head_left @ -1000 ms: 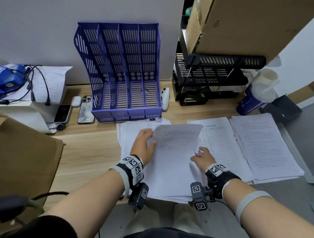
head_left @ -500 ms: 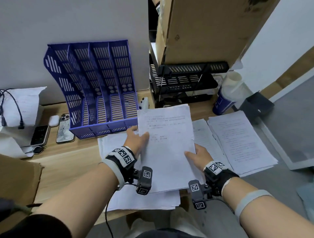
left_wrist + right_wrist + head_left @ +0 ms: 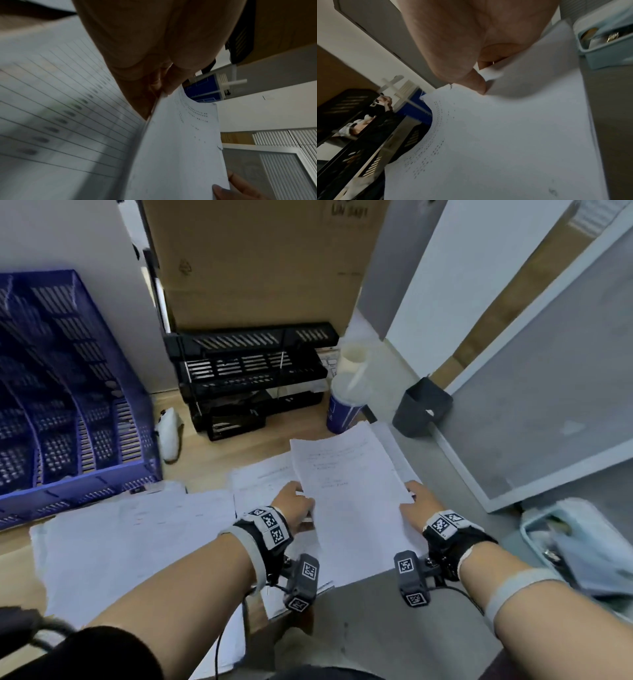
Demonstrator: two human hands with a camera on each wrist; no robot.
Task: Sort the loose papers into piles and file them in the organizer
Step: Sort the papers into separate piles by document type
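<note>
Both hands pinch one sheet (image 3: 346, 494), left hand (image 3: 295, 506) on its left edge, right hand (image 3: 418, 501) on its right, above the right pile (image 3: 394, 446). Paper is light and floppy; holding opposite edges should keep it flat.

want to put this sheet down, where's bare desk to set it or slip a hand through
Bare wood shows between the blue organizer and the black tray rack, around the white mouse, and in front of that rack down to the paper piles. The desk's near half is crowded: piles cover it, and both hands, left hand and right hand, hold the sheet over them.
</note>
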